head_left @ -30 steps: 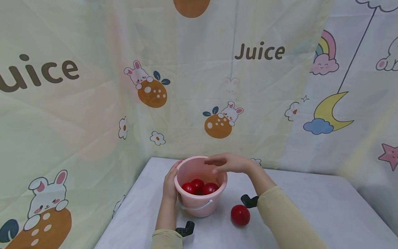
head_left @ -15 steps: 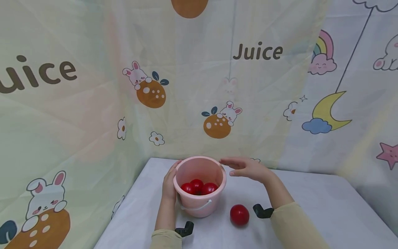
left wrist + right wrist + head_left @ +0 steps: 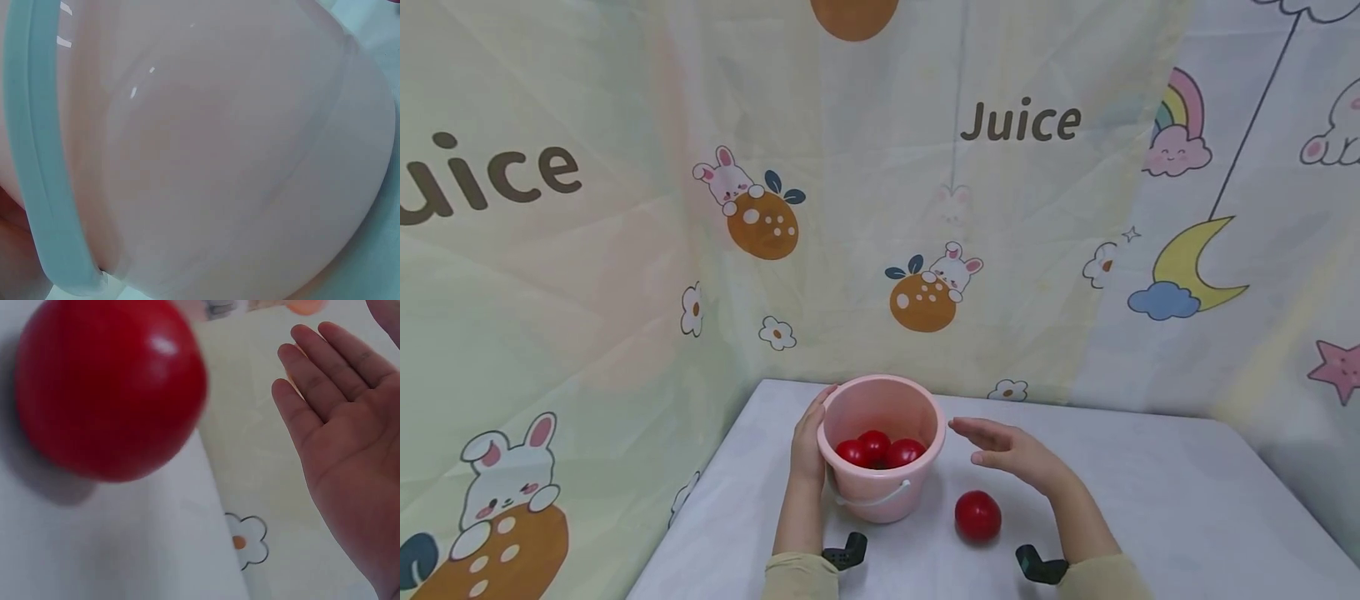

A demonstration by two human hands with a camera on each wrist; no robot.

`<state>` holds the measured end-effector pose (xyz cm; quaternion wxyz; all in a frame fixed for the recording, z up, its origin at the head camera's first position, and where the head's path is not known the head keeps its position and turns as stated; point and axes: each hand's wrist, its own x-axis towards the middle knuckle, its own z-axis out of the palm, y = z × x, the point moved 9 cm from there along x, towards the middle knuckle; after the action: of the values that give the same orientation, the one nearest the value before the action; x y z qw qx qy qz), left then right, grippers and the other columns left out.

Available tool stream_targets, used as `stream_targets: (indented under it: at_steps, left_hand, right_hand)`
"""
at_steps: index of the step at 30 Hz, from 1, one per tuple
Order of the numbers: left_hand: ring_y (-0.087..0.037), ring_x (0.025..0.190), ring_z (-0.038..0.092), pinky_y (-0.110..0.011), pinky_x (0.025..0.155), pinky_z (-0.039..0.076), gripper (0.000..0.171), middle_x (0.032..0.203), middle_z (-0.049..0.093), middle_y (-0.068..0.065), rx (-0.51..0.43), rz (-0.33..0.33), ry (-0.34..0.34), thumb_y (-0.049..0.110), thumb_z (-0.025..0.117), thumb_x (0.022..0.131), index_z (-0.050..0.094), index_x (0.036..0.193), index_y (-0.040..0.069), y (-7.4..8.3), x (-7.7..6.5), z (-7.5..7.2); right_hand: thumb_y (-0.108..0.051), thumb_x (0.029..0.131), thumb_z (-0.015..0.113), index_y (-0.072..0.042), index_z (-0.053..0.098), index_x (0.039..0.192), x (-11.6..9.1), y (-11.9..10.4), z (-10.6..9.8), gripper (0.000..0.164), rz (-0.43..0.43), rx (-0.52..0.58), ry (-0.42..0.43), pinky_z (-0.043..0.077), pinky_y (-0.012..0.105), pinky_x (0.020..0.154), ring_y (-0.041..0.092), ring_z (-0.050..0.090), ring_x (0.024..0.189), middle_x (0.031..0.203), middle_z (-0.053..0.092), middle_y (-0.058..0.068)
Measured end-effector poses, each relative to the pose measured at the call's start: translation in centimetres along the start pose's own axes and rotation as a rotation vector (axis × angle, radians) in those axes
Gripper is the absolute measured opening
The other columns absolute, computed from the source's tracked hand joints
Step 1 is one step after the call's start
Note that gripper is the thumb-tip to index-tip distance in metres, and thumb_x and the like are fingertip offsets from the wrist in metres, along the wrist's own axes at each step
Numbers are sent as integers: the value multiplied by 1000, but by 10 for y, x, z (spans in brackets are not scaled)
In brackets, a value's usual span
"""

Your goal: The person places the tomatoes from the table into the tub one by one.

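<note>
A pink bucket (image 3: pixel 880 492) stands upright on the table, and its pale handle (image 3: pixel 880 500) hangs down in front. Several shiny red round fruits (image 3: pixel 874 450) lie inside it; their exact kind is unclear. My left hand (image 3: pixel 807 442) rests against the bucket's left side, fingers reaching up to the rim, its thumb hidden. The bucket wall (image 3: pixel 206 144) fills most of the left wrist view. Right of the bucket, my right hand (image 3: pixel 1015 450) hovers with fingers extended and holds nothing. A single red round fruit (image 3: pixel 977 517) lies on the table just below that hand.
A white cloth covers the table (image 3: pixel 1150 500). Printed curtains (image 3: pixel 1037 250) hang behind it and along the left. Black wrist cameras (image 3: pixel 1039 567) are strapped to both forearms.
My right hand has moved from above the bucket's opening out to the right, then down towards the single red fruit. The left hand, the bucket and the fruits have stayed put.
</note>
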<state>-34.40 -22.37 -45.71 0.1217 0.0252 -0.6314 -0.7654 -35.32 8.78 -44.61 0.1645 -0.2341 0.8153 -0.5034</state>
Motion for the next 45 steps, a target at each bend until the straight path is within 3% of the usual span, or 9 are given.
stream_targets:
  at_steps: [12, 25, 35, 45]
  left_hand:
    - [-13, 137, 45, -50, 112, 41, 39, 141, 54, 16, -20, -4, -15, 46, 52, 97, 55, 135, 42, -1, 1, 0]
    - [-14, 137, 44, -50, 112, 41, 40, 142, 54, 16, -20, 0, -8, 47, 52, 97, 54, 136, 42, -1, 3, -1]
    - [-15, 137, 45, -50, 112, 42, 39, 142, 54, 15, -30, 4, -11, 45, 52, 97, 54, 136, 41, 2, 1, 1]
    - [-16, 138, 44, -49, 111, 43, 41, 143, 54, 14, -19, 5, 10, 46, 52, 97, 54, 137, 40, 0, 1, 0]
  right_hand:
    - [-38, 85, 74, -25, 49, 145, -13, 49, 22, 67, 102, 38, -17, 48, 54, 104, 35, 38, 144, 149, 51, 3]
    - [-35, 76, 83, -21, 46, 148, -19, 71, 34, 82, 132, 97, -43, 56, 45, 95, 38, 42, 139, 151, 48, 7]
    - [-32, 77, 82, -27, 50, 144, -22, 77, 40, 75, 121, 111, -102, 56, 45, 93, 35, 43, 136, 149, 49, 8]
    - [-32, 84, 76, -28, 60, 135, -22, 83, 44, 54, 134, 79, -119, 56, 44, 90, 27, 49, 125, 138, 59, 6]
